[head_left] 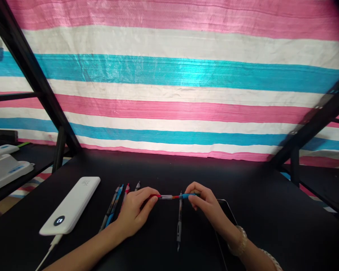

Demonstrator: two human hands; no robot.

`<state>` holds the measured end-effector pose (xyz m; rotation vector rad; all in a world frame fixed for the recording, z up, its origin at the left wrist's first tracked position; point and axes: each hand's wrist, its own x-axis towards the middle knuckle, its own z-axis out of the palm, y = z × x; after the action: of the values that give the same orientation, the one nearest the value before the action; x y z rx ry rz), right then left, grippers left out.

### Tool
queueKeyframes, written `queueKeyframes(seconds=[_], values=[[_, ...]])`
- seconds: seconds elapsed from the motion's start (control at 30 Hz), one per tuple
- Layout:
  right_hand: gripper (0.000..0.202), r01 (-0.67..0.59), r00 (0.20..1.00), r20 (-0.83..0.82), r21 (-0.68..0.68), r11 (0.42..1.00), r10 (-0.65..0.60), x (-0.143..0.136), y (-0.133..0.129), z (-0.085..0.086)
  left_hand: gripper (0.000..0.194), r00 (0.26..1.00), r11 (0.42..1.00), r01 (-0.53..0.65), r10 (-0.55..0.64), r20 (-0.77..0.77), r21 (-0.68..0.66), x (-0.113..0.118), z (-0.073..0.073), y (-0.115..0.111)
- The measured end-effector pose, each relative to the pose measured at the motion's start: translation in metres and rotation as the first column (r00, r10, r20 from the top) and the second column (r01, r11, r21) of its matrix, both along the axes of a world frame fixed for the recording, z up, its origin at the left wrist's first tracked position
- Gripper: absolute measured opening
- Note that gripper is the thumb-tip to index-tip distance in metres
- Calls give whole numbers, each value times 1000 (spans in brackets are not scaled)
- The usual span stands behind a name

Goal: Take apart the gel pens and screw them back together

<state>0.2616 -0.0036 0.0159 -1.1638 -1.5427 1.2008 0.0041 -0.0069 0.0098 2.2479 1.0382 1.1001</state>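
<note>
Left hand (134,210) is pinching, thumb against fingers, the red left end of a slim red, clear and blue plastic pen (166,197); right hand (205,199) is pinching its blue right end. The pen is spanning the gap crosswise over the flat black tabletop (155,169). A slender grey pen with a clear barrel (179,226) is lying near-to-far, its far end by the blue section; contact: cannot tell. Left of the left hand, several slim coloured plastic pens (115,205) are lying side by side, a white rectangular power bank (79,203) resting farther left.
</note>
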Motion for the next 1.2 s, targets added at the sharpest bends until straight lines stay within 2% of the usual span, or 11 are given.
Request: queueKeyframes(seconds=[0.17, 0.33, 0.4, 0.77, 0.97, 1.2], values=[[9, -18, 1000, 4, 12, 1000, 17, 0, -1, 0, 18, 1000, 1000, -9, 9, 2, -3, 1, 0, 1], [8, -175, 982, 69, -10, 985, 175, -5, -8, 7, 19, 1000, 1000, 13, -13, -7, -20, 1, -1, 1], [8, -200, 978, 61, -17, 980, 200, -6, -9, 9, 20, 1000, 1000, 17, -17, -2, -25, 2, 0, 0], [9, -23, 992, -127, -33, 999, 18, 0, -1, 3, 24, 997, 996, -64, 67, 35, -66, 1, 4, 1], [9, 97, 986, -135, -17, 995, -99, 4, 1, -4, 25, 995, 994, -91, 94, 44, -68, 2, 6, 1], [8, 124, 983, -138, 2, 992, -122, 6, 2, -8, 28, 995, 991, -95, 98, 26, -92, 2, 5, 1]])
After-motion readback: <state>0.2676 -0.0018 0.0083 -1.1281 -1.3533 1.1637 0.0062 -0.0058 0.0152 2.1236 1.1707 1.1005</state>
